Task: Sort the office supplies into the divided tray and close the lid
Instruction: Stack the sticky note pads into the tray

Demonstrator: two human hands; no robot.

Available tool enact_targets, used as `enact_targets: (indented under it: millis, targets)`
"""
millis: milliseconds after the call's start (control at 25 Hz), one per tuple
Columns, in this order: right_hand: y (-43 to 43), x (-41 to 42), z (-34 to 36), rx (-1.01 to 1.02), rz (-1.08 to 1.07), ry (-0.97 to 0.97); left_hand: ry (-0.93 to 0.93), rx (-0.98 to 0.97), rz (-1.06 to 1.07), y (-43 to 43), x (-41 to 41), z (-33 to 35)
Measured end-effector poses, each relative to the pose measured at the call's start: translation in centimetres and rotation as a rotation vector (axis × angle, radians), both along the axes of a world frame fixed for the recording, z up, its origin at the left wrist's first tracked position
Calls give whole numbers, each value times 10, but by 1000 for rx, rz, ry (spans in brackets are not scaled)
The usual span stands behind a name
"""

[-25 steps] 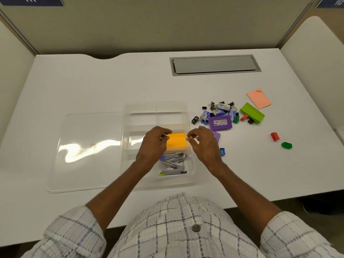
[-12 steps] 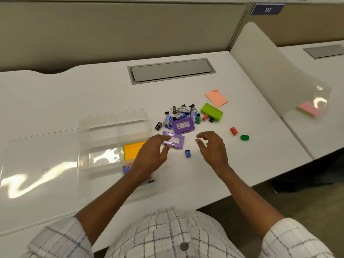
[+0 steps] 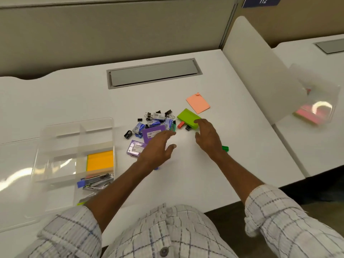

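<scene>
The clear divided tray [image 3: 55, 138] sits at the left with its lid [image 3: 11, 164] lying open beside it. An orange sticky-note pad [image 3: 100, 160] and several staple removers [image 3: 96, 181] lie in its right compartments. Right of the tray is a pile of binder clips and staple boxes [image 3: 158, 118], two purple boxes [image 3: 135, 148], a lime-green pad [image 3: 188, 118] and a salmon pad [image 3: 197, 103]. My left hand [image 3: 158, 148] hovers open over the purple boxes. My right hand [image 3: 207, 135] is open, fingertips at the green pad's near corner. A green sharpener [image 3: 225, 148] peeks out beside my right wrist.
A grey cable hatch [image 3: 153, 73] is set into the desk at the back. A white divider panel [image 3: 260, 81] stands at the right, with another clear tray [image 3: 316, 105] holding pink notes on the neighbouring desk. The desk's front edge runs near my body.
Both hands left the tray and moved right toward the loose pile; the right hand reached the green pad. The camera swung right, so the tray now sits at the left.
</scene>
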State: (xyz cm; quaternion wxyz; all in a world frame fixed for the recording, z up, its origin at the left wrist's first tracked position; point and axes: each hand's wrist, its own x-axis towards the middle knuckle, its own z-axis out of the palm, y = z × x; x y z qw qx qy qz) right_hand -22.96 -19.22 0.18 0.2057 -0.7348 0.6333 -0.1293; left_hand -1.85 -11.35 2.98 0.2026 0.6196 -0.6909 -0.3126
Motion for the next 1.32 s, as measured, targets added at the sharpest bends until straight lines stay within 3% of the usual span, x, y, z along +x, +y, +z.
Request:
enact_targets:
  millis: [160,400,640,880,1320]
  targets:
    - [-32,-8,-12,45,101,77,8,41,97,-19,-22,-6]
    - [-59,-22,-15,-134,264,216,245,207,353,-38,-35,-16]
    - [-75,-35,-18,-86,78,-133,291,196,423,-59,-54,-14]
    - [-88,-9,-13,212,32,57,380,192,461,-76,-64,-11]
    - [-80,-32,3,309,-3,-286,329,91,530,-78,-50,-14]
